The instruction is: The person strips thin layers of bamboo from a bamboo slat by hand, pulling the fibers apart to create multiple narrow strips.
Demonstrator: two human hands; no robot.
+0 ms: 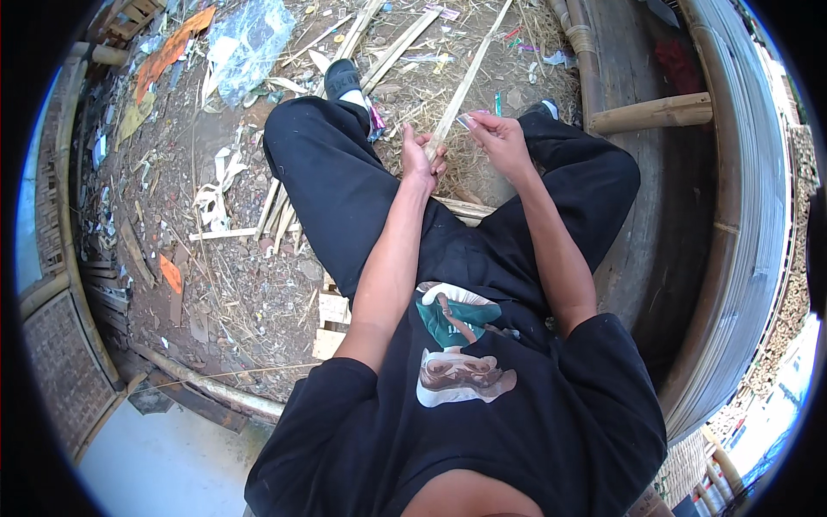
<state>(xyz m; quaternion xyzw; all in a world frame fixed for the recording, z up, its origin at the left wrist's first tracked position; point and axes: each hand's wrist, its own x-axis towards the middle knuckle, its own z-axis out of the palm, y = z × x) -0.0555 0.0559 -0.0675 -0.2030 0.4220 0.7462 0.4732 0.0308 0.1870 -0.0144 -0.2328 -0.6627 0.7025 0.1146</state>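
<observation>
Between my knees, my left hand (419, 160) is closed around the near end of a long pale bamboo strip (457, 99). The strip slants away from me toward the upper right, over the straw-covered ground. Just right of it, my right hand (501, 145) pinches a small flat greyish piece (466, 121) between thumb and fingers. That piece looks thin like a blade, but it is too small to name surely. Its tip is close beside the strip; whether they touch I cannot tell.
Several bamboo slats (401, 50) lie beyond my left foot, and shorter sticks (274, 215) lie left of my leg. A clear plastic sheet (245, 52) and an orange scrap (177, 52) litter the ground. A bamboo frame with a crossbar (652, 113) stands at right.
</observation>
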